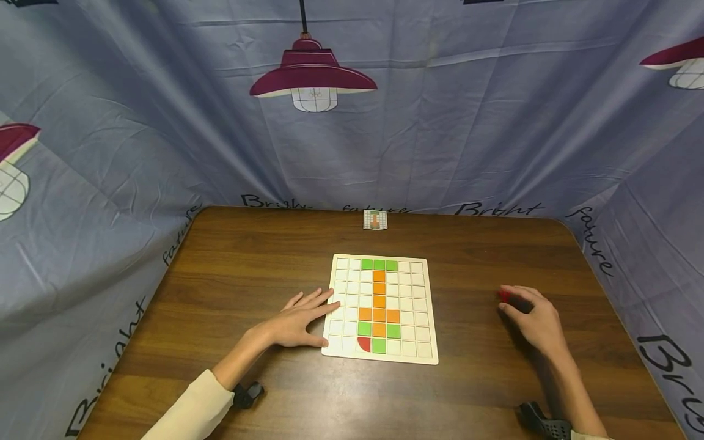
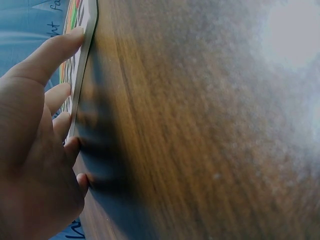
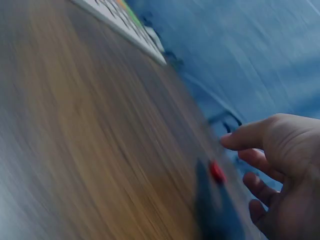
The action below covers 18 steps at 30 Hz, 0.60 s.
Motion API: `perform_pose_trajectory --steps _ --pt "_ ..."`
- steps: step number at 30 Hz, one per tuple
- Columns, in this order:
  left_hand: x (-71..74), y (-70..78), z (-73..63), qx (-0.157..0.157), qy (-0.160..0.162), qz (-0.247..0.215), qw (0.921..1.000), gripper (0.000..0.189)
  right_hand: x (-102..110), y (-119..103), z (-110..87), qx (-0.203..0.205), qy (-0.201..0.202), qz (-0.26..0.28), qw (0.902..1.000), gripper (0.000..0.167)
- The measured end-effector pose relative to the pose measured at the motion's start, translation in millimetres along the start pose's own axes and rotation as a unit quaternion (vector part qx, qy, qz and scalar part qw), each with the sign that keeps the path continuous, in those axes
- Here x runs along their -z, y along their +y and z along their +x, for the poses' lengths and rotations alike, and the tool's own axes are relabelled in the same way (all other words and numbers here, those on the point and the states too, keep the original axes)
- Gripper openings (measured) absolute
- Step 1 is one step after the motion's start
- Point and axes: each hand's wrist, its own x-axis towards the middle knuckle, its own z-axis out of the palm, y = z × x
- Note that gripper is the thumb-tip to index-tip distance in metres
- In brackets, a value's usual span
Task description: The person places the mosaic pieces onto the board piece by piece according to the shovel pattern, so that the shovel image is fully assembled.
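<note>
A white grid board lies on the table with green and orange square tiles set in its cells. One red quarter-round tile sits in the bottom row. My left hand is spread at the board's left edge, its fingertips and thumb resting on the rim. Out to the right, a small red piece is on the table, partly covered by my right hand in the head view. The right thumb and fingers are parted close over that piece, and a gap shows between them in the right wrist view.
A small card printed with a coloured grid pattern lies at the table's back edge. Blue-grey curtain with lamp prints surrounds the wooden table at the back and sides. Each wrist wears a black device.
</note>
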Motion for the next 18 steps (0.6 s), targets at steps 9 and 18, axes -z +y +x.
perform_pose_trajectory --steps 9,18 --pt "0.3 0.5 -0.1 -0.001 0.002 -0.005 1.0 0.082 13.1 33.9 10.6 -0.012 -0.046 -0.007 0.9989 0.045" --pt "-0.8 0.3 -0.1 0.0 0.001 -0.004 1.0 0.082 14.0 39.3 18.4 0.006 -0.074 -0.009 0.9972 0.046"
